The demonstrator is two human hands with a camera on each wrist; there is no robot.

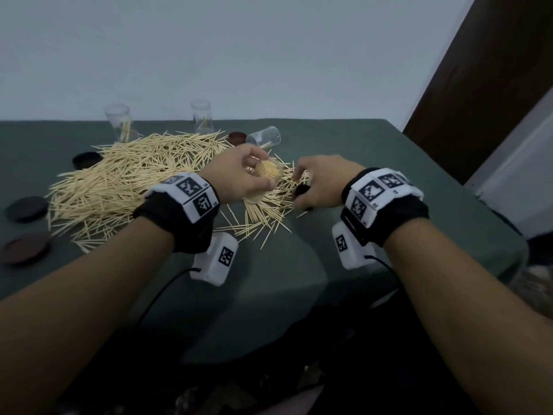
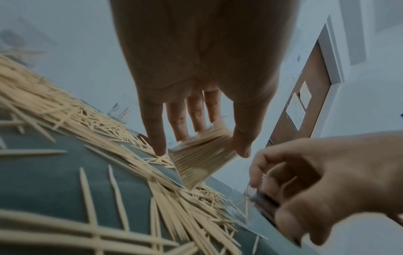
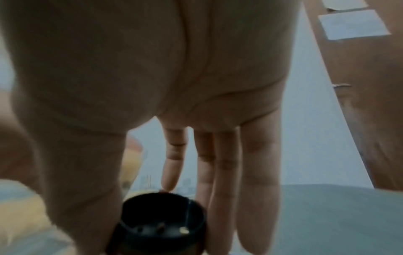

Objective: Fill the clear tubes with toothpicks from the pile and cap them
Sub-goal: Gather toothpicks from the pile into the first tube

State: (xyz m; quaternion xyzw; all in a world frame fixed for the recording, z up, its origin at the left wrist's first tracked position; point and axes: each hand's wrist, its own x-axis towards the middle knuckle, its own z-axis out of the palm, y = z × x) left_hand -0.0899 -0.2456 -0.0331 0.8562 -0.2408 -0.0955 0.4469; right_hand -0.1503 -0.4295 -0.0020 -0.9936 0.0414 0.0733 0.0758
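left hand grasps the filled clear tube, tilted over the toothpick pile; right hand, just right of the tube, pinches a black cap. tube likely light, rigid, slick: hold mid-wall. green-clothed desk; pale wall, brown door beyond.

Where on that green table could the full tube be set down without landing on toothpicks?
Bare green tablecloth lies right of the right hand, out to the table's far right corner. Another bare strip runs along the near edge between the wrists. The left half is crowded: the toothpick pile, dark round caps and clear plastic tubes.
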